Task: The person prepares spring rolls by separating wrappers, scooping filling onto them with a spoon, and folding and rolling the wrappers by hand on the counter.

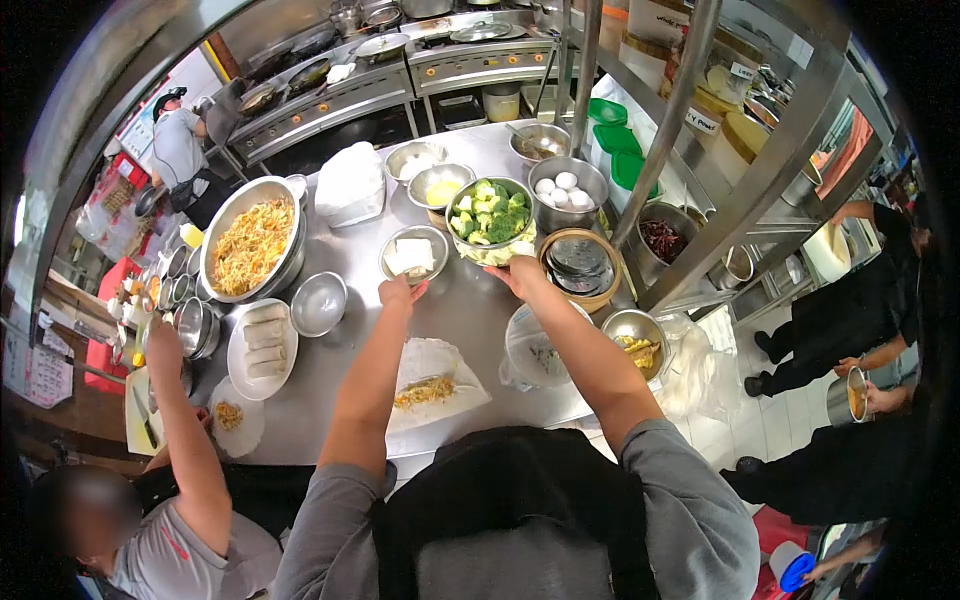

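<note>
My left hand (402, 291) is at the near rim of a small metal bowl (436, 246), its fingers closed on the edge. White blocks (410, 258) that look like tofu lie in this bowl. With my right hand (518, 276) I grip the near side of a larger metal bowl heaped with broccoli (490, 212); the fingers are partly hidden beneath it. Between my forearms, a pale wrapper sheet (452, 368) lies flat on the counter with shredded filling (424, 392) on it. A bowl of eggs (568, 192) stands right beside the broccoli.
On the left stand a large bowl of shredded filling (255, 245), a plate of rolls (265, 350) and an empty metal bowl (319, 304). A co-worker's arm (190, 440) reaches in there. A bamboo steamer (580, 268) and a metal post (665, 120) are at right.
</note>
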The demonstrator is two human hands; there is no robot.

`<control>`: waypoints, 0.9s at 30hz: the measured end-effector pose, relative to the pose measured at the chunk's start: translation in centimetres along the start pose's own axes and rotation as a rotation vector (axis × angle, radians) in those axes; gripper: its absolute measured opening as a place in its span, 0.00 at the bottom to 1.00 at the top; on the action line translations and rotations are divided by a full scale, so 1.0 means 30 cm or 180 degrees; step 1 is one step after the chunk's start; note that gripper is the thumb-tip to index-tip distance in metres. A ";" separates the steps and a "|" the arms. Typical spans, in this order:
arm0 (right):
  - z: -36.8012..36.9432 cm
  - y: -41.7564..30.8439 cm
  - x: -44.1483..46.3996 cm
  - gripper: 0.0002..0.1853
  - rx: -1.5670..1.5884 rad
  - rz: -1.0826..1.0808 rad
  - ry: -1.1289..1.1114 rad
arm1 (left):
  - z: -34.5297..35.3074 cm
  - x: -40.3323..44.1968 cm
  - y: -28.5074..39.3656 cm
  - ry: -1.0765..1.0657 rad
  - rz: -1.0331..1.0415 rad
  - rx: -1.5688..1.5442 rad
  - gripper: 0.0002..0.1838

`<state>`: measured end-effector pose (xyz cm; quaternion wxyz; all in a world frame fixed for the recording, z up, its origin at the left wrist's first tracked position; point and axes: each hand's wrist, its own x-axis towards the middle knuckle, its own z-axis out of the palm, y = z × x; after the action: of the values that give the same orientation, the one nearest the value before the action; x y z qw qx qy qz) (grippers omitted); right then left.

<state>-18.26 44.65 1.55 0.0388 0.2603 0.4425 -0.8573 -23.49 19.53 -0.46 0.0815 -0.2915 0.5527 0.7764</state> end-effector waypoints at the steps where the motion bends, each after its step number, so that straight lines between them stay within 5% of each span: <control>1: 0.010 -0.013 0.012 0.19 -0.0004 0.0017 -0.0018 | -0.009 0.016 0.006 0.0039 0.0056 0.0008 0.15; 7: 0.036 -0.024 0.090 0.21 0.0123 -0.0043 0.0030 | -0.105 0.013 0.046 -0.0728 -0.0109 -0.0204 0.18; 9: 0.019 0.038 0.119 0.19 0.0154 0.0037 0.0226 | -0.162 -0.065 0.084 -0.0501 0.0227 0.0688 0.21; 12: 0.102 0.100 -0.153 0.24 -0.1734 -0.0126 -0.0190 | -0.353 -0.167 0.061 -0.0210 0.1656 0.2411 0.21; 14: 0.056 0.276 -0.138 0.33 -0.4114 -0.1786 -0.1261 | -0.515 -0.217 0.035 0.0002 0.2615 0.3553 0.20; 16: 0.111 0.347 -0.285 0.27 -0.4752 -0.1524 -0.1057 | -0.609 -0.275 -0.015 -0.0221 0.2396 0.3707 0.20; 20: 0.123 0.437 -0.374 0.24 -0.4748 -0.1558 -0.0556 | -0.637 -0.387 -0.099 -0.0123 0.2645 0.4226 0.21; 23: 0.085 0.495 -0.351 0.22 -0.4494 -0.1318 -0.0653 | -0.641 -0.362 -0.147 -0.0077 0.1862 0.3863 0.22; 25: 0.070 0.491 -0.340 0.21 -0.4359 -0.1006 -0.1051 | -0.655 -0.350 -0.183 0.0123 0.2231 0.4144 0.21; 27: 0.061 0.502 -0.356 0.19 -0.4396 -0.1596 -0.1003 | -0.658 -0.354 -0.196 0.0269 0.2547 0.4382 0.20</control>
<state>-5.33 32.38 -3.56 0.0597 -0.0576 0.9149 -0.3950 -5.02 5.93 -3.78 -0.0628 0.0157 0.9735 0.2192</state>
